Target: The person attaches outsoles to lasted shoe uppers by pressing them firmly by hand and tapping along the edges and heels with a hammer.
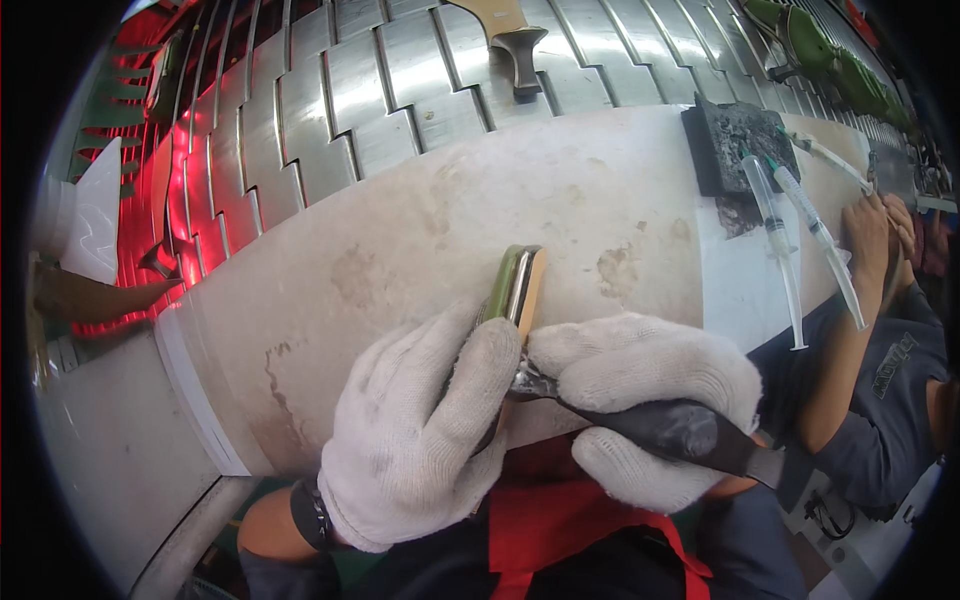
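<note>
My left hand (415, 430), in a white knit glove, is closed round a narrow shoe-like piece (512, 285) with a green side, a shiny metallic band and a tan edge. Its narrow end points away from me over the worktable; most of the rest is hidden in the glove. My right hand (650, 385), gloved the same way, grips a black-handled tool (670, 425) slanting down to the right. A flat metal part shows at the tool's lower right end. Its other end meets a glossy metallic part beside the shoe-like piece, where I cannot make out details.
A stained pale worktable (400, 240) borders a metal-slat conveyor (380, 85) bearing a tan shoe sole with heel (505, 40) and green shoes (815, 45). Syringes (775, 235) lean by a dark block (745, 150). A co-worker's arm (850, 330) is at right; a white container (85, 225) at left.
</note>
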{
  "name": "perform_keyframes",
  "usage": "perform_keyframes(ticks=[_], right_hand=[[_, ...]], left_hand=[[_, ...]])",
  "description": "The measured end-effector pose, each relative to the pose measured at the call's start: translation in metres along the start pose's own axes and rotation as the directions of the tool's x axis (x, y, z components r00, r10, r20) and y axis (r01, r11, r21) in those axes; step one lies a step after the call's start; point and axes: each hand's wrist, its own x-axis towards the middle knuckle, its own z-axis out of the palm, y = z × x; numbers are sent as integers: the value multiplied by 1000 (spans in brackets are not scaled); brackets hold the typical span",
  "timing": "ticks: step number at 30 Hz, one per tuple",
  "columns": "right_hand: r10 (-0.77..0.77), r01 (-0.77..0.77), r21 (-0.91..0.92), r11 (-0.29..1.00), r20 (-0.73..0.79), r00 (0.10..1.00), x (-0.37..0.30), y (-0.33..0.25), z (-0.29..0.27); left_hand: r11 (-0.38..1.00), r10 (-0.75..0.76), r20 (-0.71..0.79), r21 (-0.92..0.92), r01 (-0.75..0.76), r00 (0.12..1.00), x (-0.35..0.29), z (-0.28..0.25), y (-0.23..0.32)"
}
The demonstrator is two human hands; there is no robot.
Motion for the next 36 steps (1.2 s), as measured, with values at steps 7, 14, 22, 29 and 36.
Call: perform_keyframes(ticks=[7, 14, 22, 29, 36], right_hand=[[406, -412, -73, 908, -81, 910, 51, -24, -8], [287, -272, -162, 948, 71, 955, 28, -31, -8], [33, 50, -386, 921, 206, 978, -2, -31, 33], [-187, 113, -514, 850, -94, 978, -47, -12, 82], [-267, 151, -458, 876, -201, 943, -54, -3, 122]], left_hand=[[1000, -8, -31, 2, 8, 999, -10, -2, -3], [999, -11, -135, -32, 6, 991, -12, 9, -4], [999, -9, -157, -44, 2, 988, -13, 13, -6], [997, 52, -187, -44, -61, 981, -14, 13, -6], [987, 143, -179, -49, -154, 973, -24, 5, -16]])
